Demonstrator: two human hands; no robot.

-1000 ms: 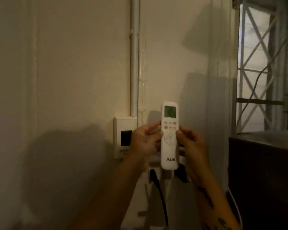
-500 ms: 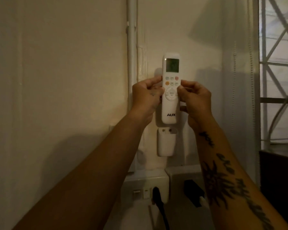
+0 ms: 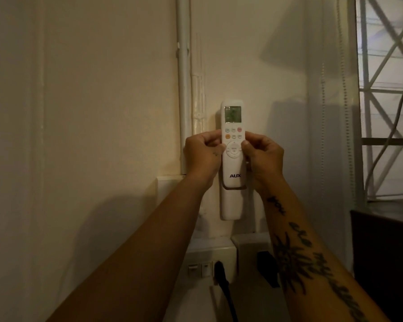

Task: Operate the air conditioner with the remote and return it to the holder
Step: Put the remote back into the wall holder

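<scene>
A white AUX remote [image 3: 233,126] with a lit green screen stands upright against the wall. Its lower end sits inside the white wall holder [image 3: 230,204], just below the AUX lettering. My left hand [image 3: 201,156] pinches the remote's left edge at the round button pad. My right hand [image 3: 263,156] grips its right edge at the same height, thumb on the pad's rim. The air conditioner itself is out of view.
A white pipe [image 3: 183,84] runs down the wall left of the remote. White socket boxes [image 3: 211,256] with a black plug [image 3: 220,273] and a black adapter [image 3: 266,268] sit below the holder. A barred window [image 3: 389,96] and dark furniture [image 3: 384,256] stand at right.
Both hands raised the remote above the holder, then lowered it so its bottom end now sits inside the holder. The camera view shifted upward along the wall.
</scene>
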